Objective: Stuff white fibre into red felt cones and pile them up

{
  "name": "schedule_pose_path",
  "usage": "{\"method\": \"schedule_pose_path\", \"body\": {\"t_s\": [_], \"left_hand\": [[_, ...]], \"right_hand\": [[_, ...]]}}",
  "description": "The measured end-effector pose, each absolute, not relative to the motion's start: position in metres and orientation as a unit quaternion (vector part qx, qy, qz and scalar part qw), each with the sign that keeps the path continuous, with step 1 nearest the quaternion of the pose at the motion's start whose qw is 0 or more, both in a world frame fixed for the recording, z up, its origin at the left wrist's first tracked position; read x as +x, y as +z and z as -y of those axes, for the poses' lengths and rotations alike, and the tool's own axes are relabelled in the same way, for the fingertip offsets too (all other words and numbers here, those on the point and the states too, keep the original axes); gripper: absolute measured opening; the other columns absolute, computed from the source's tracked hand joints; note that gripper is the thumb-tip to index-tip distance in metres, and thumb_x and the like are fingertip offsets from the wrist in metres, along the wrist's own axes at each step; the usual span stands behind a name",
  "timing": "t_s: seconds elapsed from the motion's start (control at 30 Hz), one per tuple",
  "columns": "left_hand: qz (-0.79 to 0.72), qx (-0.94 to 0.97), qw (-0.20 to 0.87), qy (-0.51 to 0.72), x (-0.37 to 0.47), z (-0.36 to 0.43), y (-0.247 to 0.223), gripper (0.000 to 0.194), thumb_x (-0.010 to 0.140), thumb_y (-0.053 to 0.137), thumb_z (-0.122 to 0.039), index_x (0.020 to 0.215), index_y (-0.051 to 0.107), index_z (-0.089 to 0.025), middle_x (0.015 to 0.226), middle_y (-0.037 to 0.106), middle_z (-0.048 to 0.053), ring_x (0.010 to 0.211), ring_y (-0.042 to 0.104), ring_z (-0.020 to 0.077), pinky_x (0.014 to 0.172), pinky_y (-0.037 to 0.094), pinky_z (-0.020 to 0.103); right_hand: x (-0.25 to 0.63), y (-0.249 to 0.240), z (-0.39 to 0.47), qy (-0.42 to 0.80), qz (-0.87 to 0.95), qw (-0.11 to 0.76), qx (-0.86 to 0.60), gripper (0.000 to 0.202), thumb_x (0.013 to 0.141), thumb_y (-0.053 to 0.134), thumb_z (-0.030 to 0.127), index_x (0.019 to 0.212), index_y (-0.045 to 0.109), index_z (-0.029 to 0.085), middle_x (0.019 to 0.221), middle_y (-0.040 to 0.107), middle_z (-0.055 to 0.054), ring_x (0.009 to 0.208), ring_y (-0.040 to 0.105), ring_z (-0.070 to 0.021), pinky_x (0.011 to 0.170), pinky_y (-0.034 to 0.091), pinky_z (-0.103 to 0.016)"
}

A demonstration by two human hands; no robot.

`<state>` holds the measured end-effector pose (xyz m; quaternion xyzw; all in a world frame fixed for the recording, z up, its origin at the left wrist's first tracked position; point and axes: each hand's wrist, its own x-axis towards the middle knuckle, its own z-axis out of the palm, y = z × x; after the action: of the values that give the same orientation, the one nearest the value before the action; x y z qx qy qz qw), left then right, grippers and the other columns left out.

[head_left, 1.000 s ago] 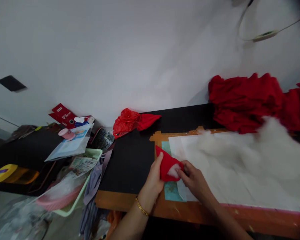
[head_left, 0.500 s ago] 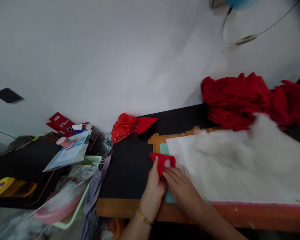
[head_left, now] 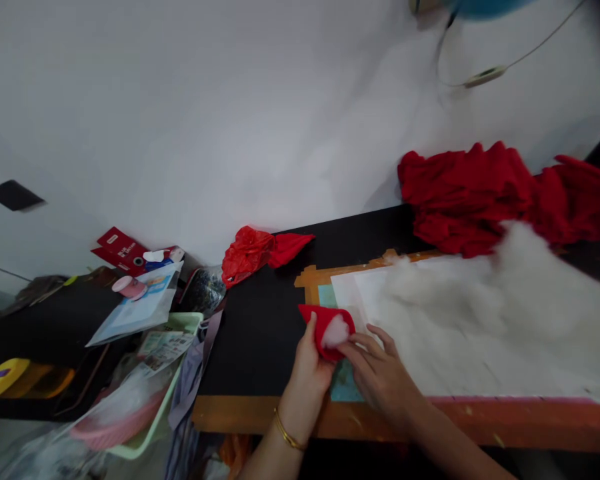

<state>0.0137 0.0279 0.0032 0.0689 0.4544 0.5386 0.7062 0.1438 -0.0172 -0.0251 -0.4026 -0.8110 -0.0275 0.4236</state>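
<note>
A small red cone-shaped fabric piece (head_left: 321, 321) is held in my left hand (head_left: 311, 363), its pointed end toward the upper left. White fluffy stuffing (head_left: 336, 331) shows in its open end, which faces right. The fingertips of my right hand (head_left: 377, 367) touch the rim of that opening beside the stuffing, with the other fingers spread apart. A large heap of white stuffing (head_left: 530, 293) lies on white sheets to the right of my hands.
Behind the stuffing is a pile of red fabric (head_left: 470, 193). A red plastic bag (head_left: 247, 253) lies near the wall. To the left are a green basket (head_left: 160, 413), a pink spool (head_left: 129, 287) and a yellow tape roll (head_left: 10, 379). A cable hangs upper right.
My right hand has drawn slightly back to the right and its fingers have spread. More white stuffing is visible in the opening of the red piece. My left hand still holds it.
</note>
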Motion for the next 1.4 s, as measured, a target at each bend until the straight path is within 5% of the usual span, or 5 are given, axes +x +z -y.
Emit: {"method": "schedule_pose_path", "body": {"t_s": [0.57,0.83,1.07,1.2,1.4], "left_hand": [[-0.435,0.179,0.682,0.56,0.027,-0.008,0.003,0.043,0.071,0.079,-0.035,0.107,0.066,-0.016,0.103,0.073,0.009,0.088,0.068,0.0207,0.081,0.051,0.029],[-0.442,0.227,0.67,0.552,0.015,-0.014,-0.001,0.051,0.061,0.084,-0.021,0.108,0.065,-0.016,0.095,0.073,0.009,0.083,0.067,0.0209,0.076,0.051,0.03],[-0.48,0.241,0.689,0.487,0.021,-0.014,-0.015,0.041,0.055,0.076,-0.013,0.095,0.066,-0.013,0.068,0.065,0.001,0.053,0.05,0.0098,0.048,0.032,0.021],[-0.506,0.24,0.699,0.445,0.032,-0.007,-0.026,0.029,0.057,0.069,-0.014,0.086,0.069,-0.014,0.054,0.057,-0.003,0.044,0.039,0.0074,0.044,0.024,0.022],[-0.526,0.256,0.705,0.402,0.054,0.009,-0.026,0.034,0.068,0.069,-0.028,0.1,0.07,-0.018,0.074,0.071,0.004,0.059,0.059,0.0162,0.05,0.038,0.023]], "right_hand": [[0.142,-0.028,0.014,0.058,0.812,0.421,-0.399,0.028,0.086,0.04,0.003,0.1,0.061,0.016,0.09,0.068,-0.01,0.083,0.064,-0.0216,0.077,0.055,-0.037],[0.164,-0.025,0.016,0.116,0.794,0.462,-0.378,0.035,0.088,0.045,0.006,0.112,0.061,0.026,0.104,0.071,-0.005,0.1,0.065,-0.0216,0.09,0.053,-0.041],[0.189,-0.031,0.01,0.243,0.672,0.465,-0.523,0.024,0.093,0.049,0.028,0.113,0.063,0.026,0.105,0.07,-0.007,0.094,0.067,-0.0216,0.081,0.057,-0.036],[0.179,-0.025,0.005,0.393,0.599,0.465,-0.52,0.056,0.09,0.054,0.046,0.139,0.046,0.022,0.122,0.063,-0.014,0.099,0.067,-0.0243,0.081,0.058,-0.04],[0.144,-0.034,0.012,0.536,0.477,0.476,-0.509,0.057,0.084,0.053,0.064,0.113,0.068,0.016,0.109,0.071,-0.014,0.104,0.065,-0.03,0.097,0.049,-0.049]]}}
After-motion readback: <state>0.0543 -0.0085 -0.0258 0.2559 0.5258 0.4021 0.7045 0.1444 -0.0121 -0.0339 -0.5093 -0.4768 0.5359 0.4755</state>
